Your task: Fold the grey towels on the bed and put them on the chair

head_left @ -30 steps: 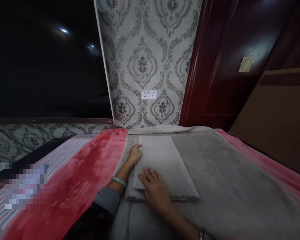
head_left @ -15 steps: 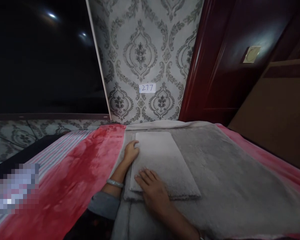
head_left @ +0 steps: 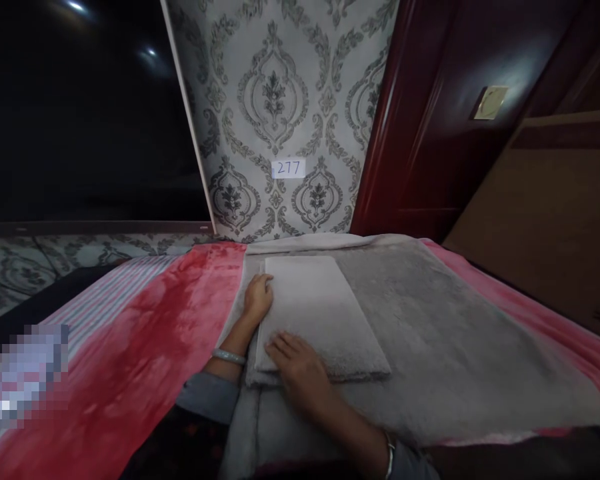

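Observation:
A folded pale grey plush cloth (head_left: 325,313), roughly rectangular with layered edges, lies flat on a larger grey plush blanket (head_left: 430,333). My left hand (head_left: 259,295) rests at the far part of its left edge, fingers slightly bent over the rim and not gripping it. Lower down, near the front left corner, my right hand (head_left: 300,367) lies palm down on the cloth with its fingers stretched out. A bracelet circles each wrist. The palms and the underside of the folded cloth are hidden.
Under the grey blanket is a red and pink cover (head_left: 165,333), with striped fabric (head_left: 115,293) farther left. Behind stand a large dark screen (head_left: 80,133), a patterned wall with a "277" label (head_left: 289,168), and a dark red wooden panel (head_left: 420,133). A brown board (head_left: 545,213) is at right.
The view has shifted slightly, so everything sits a little farther left and higher. Both hands stay on the folded cloth, with little movement over it.

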